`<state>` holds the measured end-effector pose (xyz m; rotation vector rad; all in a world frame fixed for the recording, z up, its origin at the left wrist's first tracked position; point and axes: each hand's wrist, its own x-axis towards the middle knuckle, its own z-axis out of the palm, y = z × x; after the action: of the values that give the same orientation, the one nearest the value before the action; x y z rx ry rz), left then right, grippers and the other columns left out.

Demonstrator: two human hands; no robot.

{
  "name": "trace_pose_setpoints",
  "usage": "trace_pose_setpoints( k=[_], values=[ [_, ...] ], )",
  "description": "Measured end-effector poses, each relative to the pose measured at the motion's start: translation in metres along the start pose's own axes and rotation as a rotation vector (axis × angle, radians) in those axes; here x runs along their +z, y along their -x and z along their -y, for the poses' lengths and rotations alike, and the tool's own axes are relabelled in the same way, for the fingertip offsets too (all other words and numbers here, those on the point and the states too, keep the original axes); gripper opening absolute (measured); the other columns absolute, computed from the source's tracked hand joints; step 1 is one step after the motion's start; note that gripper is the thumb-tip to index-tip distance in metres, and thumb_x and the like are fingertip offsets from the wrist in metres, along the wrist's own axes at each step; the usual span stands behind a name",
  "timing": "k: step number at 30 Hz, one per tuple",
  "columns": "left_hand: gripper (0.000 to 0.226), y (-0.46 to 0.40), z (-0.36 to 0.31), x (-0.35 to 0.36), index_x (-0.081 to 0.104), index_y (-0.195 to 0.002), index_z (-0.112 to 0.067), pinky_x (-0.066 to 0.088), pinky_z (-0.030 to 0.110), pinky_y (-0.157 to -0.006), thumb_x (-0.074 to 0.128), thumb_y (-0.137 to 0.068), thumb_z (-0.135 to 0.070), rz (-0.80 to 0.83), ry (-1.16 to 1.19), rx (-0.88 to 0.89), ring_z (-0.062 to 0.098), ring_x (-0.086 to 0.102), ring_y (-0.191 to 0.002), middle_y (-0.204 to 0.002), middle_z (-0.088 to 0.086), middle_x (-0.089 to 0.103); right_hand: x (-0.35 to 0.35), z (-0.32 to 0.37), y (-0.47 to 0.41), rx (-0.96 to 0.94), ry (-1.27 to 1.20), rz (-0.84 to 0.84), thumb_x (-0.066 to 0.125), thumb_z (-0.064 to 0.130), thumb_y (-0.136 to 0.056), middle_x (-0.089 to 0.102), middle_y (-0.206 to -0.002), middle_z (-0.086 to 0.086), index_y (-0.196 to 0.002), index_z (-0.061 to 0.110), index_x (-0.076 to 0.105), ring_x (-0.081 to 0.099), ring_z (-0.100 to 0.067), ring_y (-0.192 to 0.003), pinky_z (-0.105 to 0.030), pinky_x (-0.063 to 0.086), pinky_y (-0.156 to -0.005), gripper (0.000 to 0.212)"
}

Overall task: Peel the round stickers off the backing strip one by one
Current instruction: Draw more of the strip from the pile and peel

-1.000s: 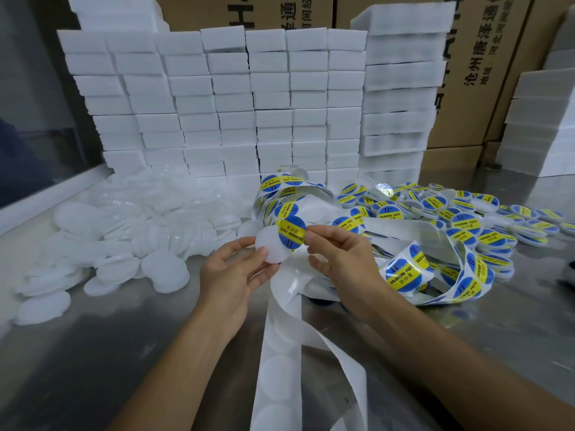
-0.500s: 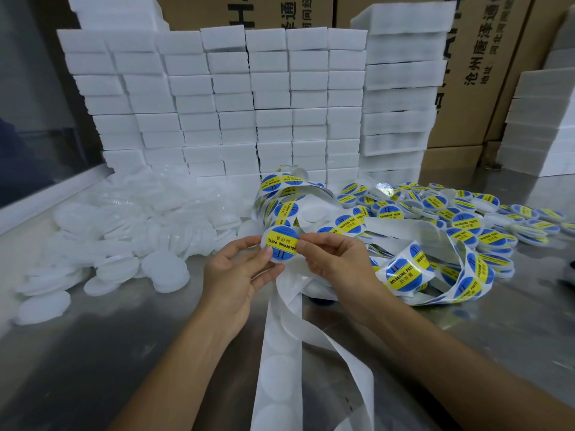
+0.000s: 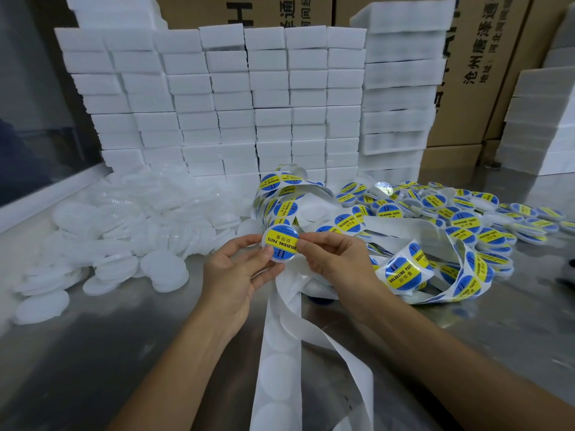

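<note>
A round blue and yellow sticker [image 3: 281, 243] reading "SOLDERING PASTE" lies flat on a white plastic lid, held up between both hands. My left hand [image 3: 239, 269] grips the lid from the left and below. My right hand [image 3: 334, 259] pinches its right edge with thumb and forefinger. The white backing strip [image 3: 280, 343] hangs down toward me with bare round outlines. Its far part [image 3: 404, 269] coils on the table with several stickers still on it.
A heap of plain white lids [image 3: 130, 231] covers the left of the steel table [image 3: 466, 321]. Labelled lids [image 3: 466, 219] pile up at the right. Stacks of white foam blocks [image 3: 233, 104] and cardboard boxes [image 3: 485, 73] stand behind.
The sticker was half on the lid a second ago. It has since been laid fully onto the lid, and both hands have turned the lid slightly while pressing it.
</note>
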<state>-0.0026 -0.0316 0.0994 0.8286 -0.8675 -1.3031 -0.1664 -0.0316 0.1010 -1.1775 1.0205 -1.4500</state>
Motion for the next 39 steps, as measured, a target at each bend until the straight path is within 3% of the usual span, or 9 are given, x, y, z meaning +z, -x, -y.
trace_pose_setpoints(
  k=[11, 19, 23, 27, 31, 34, 36, 39],
  values=[
    [0.026, 0.003, -0.004, 0.003, 0.066, -0.093, -0.007, 0.059, 0.033, -0.063, 0.077, -0.070, -0.004, -0.016, -0.045, 0.042, 0.032, 0.074, -0.081, -0.089, 0.020, 0.075, -0.001, -0.001, -0.001, -0.021, 0.042, -0.035, 0.079, 0.011, -0.081, 0.075, -0.070, 0.005, -0.084, 0.015, 0.079, 0.063, 0.001, -0.056, -0.009, 0.046, -0.058, 0.005],
    [0.019, 0.007, -0.004, 0.006, 0.067, -0.090, -0.007, 0.059, 0.033, -0.065, 0.073, -0.077, 0.005, 0.032, -0.092, 0.100, 0.032, 0.074, -0.079, -0.086, 0.020, 0.074, 0.000, -0.001, 0.000, -0.085, 0.115, -0.099, 0.086, 0.024, -0.072, 0.074, -0.070, 0.001, -0.073, 0.017, 0.076, 0.063, -0.001, -0.059, -0.011, 0.047, -0.056, 0.013],
    [0.020, 0.009, -0.006, 0.007, 0.065, -0.092, -0.007, 0.060, 0.033, -0.065, 0.072, -0.077, 0.004, 0.051, -0.082, 0.103, 0.032, 0.074, -0.079, -0.087, 0.020, 0.074, 0.000, -0.001, -0.002, -0.105, 0.137, -0.143, 0.087, 0.028, -0.070, 0.071, -0.070, 0.004, -0.083, 0.013, 0.071, 0.062, -0.005, -0.059, -0.017, 0.050, -0.058, 0.025],
    [0.031, 0.011, -0.007, 0.009, 0.065, -0.098, -0.008, 0.059, 0.030, -0.065, 0.075, -0.069, -0.007, 0.089, -0.074, 0.089, 0.029, 0.074, -0.081, -0.089, 0.018, 0.075, 0.000, -0.002, 0.002, -0.288, 0.333, -0.073, 0.081, 0.025, -0.079, 0.070, -0.087, 0.004, -0.108, 0.018, 0.071, 0.066, -0.012, -0.066, -0.027, 0.057, -0.065, 0.031],
    [0.039, 0.012, -0.007, 0.010, 0.067, -0.106, -0.012, 0.059, 0.029, -0.069, 0.072, -0.067, -0.013, 0.121, -0.002, 0.042, 0.027, 0.074, -0.087, -0.094, 0.016, 0.075, 0.002, -0.004, 0.006, -0.355, 0.382, 0.056, 0.082, 0.029, -0.078, 0.071, -0.096, 0.010, -0.114, 0.022, 0.069, 0.065, -0.007, -0.071, -0.021, 0.054, -0.068, 0.039],
    [0.040, 0.013, -0.006, 0.011, 0.067, -0.107, -0.012, 0.059, 0.026, -0.064, 0.071, -0.066, -0.012, 0.132, 0.034, -0.001, 0.021, 0.075, -0.081, -0.091, 0.011, 0.076, 0.000, 0.001, 0.002, -0.362, 0.379, -0.006, 0.077, 0.022, -0.084, 0.074, -0.088, 0.001, -0.105, 0.015, 0.072, 0.069, -0.012, -0.073, -0.029, 0.058, -0.070, 0.023],
    [0.043, 0.014, -0.006, 0.014, 0.067, -0.108, -0.012, 0.058, 0.024, -0.062, 0.072, -0.066, -0.013, 0.159, 0.027, -0.017, 0.019, 0.074, -0.077, -0.090, 0.010, 0.077, -0.004, 0.004, 0.000, -0.387, 0.360, -0.041, 0.069, 0.015, -0.091, 0.072, -0.074, -0.006, -0.095, 0.009, 0.073, 0.065, -0.011, -0.062, -0.032, 0.058, -0.063, 0.009],
    [0.044, 0.015, -0.007, 0.016, 0.068, -0.106, -0.012, 0.058, 0.024, -0.061, 0.073, -0.063, -0.015, 0.173, 0.013, -0.012, 0.016, 0.073, -0.071, -0.084, 0.009, 0.076, -0.007, 0.007, -0.001, -0.419, 0.399, -0.068, 0.064, 0.014, -0.094, 0.066, -0.062, 0.001, -0.089, 0.008, 0.073, 0.058, -0.007, -0.050, -0.026, 0.051, -0.053, 0.012]
  ],
)
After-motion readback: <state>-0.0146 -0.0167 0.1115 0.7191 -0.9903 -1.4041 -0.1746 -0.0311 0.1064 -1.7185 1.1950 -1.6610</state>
